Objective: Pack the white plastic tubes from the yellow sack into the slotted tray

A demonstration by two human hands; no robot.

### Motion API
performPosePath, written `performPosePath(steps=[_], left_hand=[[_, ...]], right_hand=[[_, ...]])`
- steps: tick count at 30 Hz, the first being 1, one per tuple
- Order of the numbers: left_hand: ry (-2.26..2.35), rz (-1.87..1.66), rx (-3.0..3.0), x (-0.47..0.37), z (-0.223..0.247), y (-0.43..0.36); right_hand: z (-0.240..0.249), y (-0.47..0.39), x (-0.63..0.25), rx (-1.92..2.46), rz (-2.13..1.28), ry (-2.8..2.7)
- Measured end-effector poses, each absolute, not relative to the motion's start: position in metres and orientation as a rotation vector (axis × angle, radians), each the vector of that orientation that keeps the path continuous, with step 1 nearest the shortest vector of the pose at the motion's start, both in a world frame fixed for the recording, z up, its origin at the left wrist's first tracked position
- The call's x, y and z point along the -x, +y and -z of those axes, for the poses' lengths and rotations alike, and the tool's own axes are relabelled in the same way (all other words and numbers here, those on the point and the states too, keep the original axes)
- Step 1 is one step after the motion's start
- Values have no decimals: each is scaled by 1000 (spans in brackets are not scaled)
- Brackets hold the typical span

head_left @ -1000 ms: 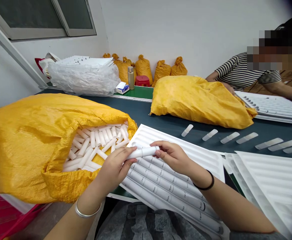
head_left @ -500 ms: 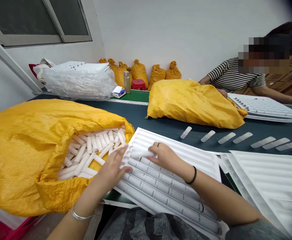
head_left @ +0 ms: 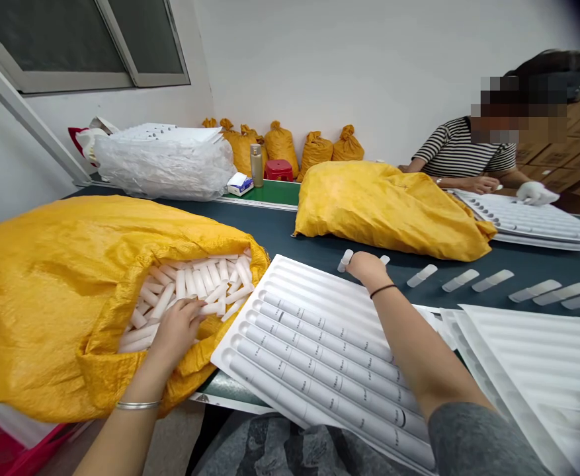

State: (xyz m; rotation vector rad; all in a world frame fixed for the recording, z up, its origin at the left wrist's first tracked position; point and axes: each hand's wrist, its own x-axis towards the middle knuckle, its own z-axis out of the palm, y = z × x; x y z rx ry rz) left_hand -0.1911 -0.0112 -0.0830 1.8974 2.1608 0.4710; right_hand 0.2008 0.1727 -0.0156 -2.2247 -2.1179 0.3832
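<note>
Reaching into the mouth of the yellow woven sack (head_left: 61, 264), my left hand (head_left: 176, 330) has its fingers closed at the end of a short white tube (head_left: 213, 309). More loose white tubes (head_left: 198, 281) fill the opening. My right hand (head_left: 368, 270) is over the dark conveyor belt, beyond the tray's far edge, its fingers closed around a frosted tube (head_left: 344, 261) at the belt surface; the fingertips are partly hidden. Before me lies a white ridged tray (head_left: 314, 271), its nearer grooves holding rows of printed white tubes (head_left: 309, 354).
A row of frosted tubes (head_left: 461, 280) lies along the belt (head_left: 264, 228). White trays (head_left: 542, 344) are stacked at right. A second yellow sack (head_left: 379, 198) rests across the belt. Opposite, a co-worker in a striped shirt (head_left: 468, 149) handles another tray (head_left: 542, 215).
My right hand has moved from the tray to the belt with a tube. My left hand has left the tray edge for the sack. The co-worker's hands are now over their tray.
</note>
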Motion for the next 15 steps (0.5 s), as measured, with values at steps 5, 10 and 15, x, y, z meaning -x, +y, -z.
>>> performPosePath(steps=[5,10,15], left_hand=[[1854,-1016,-1896,146,57,-12],[1600,-1217,-1934,111,39,-11],[1577,-1285,-1674,110,41,-18]], right_hand=[[31,109,-137,1724,-545,-2519],[53,80,-92,1372,-610,-2608],[40,82,-99,1231,-663,-2436]])
